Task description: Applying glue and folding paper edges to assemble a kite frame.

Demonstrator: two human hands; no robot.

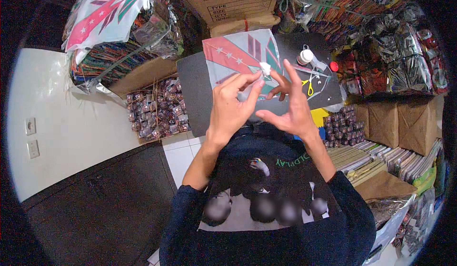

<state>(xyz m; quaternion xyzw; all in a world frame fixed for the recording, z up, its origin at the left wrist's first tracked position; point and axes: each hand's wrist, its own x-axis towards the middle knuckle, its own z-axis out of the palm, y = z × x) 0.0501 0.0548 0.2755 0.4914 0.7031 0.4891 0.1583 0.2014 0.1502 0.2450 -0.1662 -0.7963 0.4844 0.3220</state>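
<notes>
A thin kite sheet in red, white and green with white stars lies on the dark board before me. My left hand is over its near part, thumb and forefinger closed in a pinch. What they hold, if anything, is too small to make out. A small white lump shows just beyond those fingertips; I cannot tell whether they touch it. To the right, my right hand has its fingers spread and thumb apart, holding nothing that I can see.
At the board's right are a white-capped bottle, a red cap and yellow-handled scissors. A carton of small wrapped pieces stands left. Behind the board is a large cardboard box. Wrapped bundles are piled right.
</notes>
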